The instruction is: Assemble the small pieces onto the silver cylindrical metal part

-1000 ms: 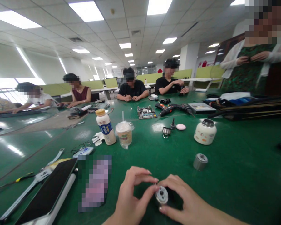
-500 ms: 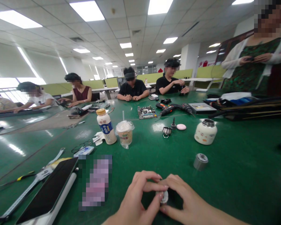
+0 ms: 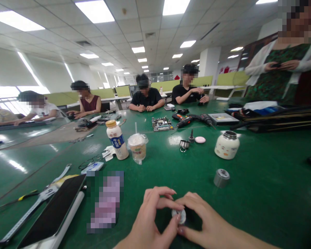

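Low in the head view, a small round grey-white part is pinched between my two hands. My left hand grips it with thumb and fingertips from the left. The fingertips of my right hand close around its right side. Its underside is hidden by my fingers. Beyond my right hand, a grey metal cylinder stands on the green table. Farther back is a cream flask with an uncovered metal neck. Left of it lie a pink oval piece, a dark stepped piece and a metal cup-like part.
At left lie a large phone or tablet, a pale strap and a blurred-out purple item. A milk tea bottle and a lidded cup stand mid-table. Behind are a circuit board, power drills and several people.
The fingers of my left hand have lifted slightly, and more of the round part's face shows. Both hands keep hold of it. The whole view has shifted slightly.
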Action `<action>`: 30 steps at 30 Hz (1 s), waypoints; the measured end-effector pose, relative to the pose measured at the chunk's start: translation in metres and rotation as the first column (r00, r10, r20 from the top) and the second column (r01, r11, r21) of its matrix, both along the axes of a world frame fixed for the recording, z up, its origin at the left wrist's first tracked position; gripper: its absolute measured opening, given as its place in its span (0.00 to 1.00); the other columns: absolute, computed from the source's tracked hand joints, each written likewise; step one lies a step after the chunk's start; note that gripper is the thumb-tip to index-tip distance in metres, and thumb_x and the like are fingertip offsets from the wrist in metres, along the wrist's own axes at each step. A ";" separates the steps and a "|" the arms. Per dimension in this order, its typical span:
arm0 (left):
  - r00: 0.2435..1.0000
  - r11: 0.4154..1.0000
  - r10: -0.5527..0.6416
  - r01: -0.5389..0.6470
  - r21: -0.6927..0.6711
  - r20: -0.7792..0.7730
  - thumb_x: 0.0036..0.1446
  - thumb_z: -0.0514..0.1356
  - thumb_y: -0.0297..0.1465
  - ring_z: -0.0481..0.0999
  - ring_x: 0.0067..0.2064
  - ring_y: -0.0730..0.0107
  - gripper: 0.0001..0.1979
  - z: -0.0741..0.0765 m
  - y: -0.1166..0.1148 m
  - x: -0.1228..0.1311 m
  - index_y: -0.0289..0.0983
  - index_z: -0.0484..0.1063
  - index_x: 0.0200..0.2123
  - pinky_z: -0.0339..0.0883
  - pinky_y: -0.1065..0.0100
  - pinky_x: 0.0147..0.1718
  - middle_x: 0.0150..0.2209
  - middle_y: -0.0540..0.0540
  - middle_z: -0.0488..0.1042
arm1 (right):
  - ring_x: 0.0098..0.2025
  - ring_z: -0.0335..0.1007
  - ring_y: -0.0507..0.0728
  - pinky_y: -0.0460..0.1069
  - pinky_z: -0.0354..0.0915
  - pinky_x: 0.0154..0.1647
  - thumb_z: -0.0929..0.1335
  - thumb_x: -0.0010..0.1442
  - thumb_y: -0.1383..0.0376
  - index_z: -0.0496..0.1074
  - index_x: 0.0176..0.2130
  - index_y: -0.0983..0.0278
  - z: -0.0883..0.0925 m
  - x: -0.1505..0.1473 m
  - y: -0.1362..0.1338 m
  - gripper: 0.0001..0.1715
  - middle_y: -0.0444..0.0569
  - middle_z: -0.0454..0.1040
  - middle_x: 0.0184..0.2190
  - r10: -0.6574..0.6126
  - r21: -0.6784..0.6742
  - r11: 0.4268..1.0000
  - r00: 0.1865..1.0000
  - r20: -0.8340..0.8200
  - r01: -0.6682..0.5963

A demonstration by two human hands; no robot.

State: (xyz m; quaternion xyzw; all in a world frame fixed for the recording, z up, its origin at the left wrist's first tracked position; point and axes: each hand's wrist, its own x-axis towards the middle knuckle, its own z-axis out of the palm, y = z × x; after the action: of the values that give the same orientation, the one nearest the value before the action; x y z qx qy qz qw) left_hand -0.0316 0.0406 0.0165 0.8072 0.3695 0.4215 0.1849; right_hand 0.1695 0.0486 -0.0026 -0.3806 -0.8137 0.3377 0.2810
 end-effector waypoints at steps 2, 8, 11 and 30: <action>1.000 1.000 -0.026 0.026 -0.004 -0.007 0.51 0.60 0.20 0.76 0.47 0.63 0.19 0.001 -0.001 0.000 0.41 0.69 0.46 0.67 0.63 0.47 0.44 0.47 0.77 | 0.45 0.66 0.59 0.54 0.62 0.48 0.72 0.57 0.62 0.72 0.47 0.60 -0.002 0.000 0.000 0.17 0.49 0.74 0.42 -0.001 0.006 1.000 1.000 -0.004 0.001; 0.998 0.997 0.059 -0.058 0.043 -0.011 0.50 0.62 0.21 0.77 0.43 0.62 0.24 -0.001 0.001 0.002 0.41 0.62 0.50 0.65 0.61 0.45 0.37 0.50 0.80 | 0.45 0.66 0.59 0.53 0.62 0.47 0.72 0.57 0.63 0.71 0.48 0.60 -0.004 0.001 0.002 0.19 0.48 0.73 0.42 -0.006 0.019 1.000 1.000 -0.008 0.006; 0.996 0.995 0.088 -0.086 0.053 -0.029 0.48 0.62 0.21 0.76 0.41 0.63 0.25 -0.003 0.002 0.002 0.42 0.62 0.49 0.65 0.61 0.45 0.34 0.52 0.79 | 0.45 0.66 0.59 0.54 0.62 0.48 0.72 0.57 0.63 0.72 0.47 0.60 -0.003 0.001 0.002 0.17 0.48 0.74 0.42 -0.003 0.020 1.000 1.000 -0.003 0.003; 0.979 0.987 0.033 -0.063 -0.145 -0.203 0.48 0.68 0.33 0.73 0.50 0.55 0.19 -0.033 0.001 0.001 0.41 0.74 0.46 0.70 0.56 0.49 0.47 0.42 0.76 | 0.50 0.70 0.59 0.57 0.62 0.54 0.66 0.65 0.63 0.75 0.47 0.54 0.003 0.005 0.002 0.13 0.49 0.75 0.47 0.016 0.089 0.996 0.979 -0.205 0.002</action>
State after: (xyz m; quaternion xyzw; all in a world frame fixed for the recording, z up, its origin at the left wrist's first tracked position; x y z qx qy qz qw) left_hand -0.0308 0.0418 -0.0164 0.8201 0.4362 0.3137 0.1970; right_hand 0.1749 0.0507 -0.0001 -0.3279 -0.7960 0.3396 0.3788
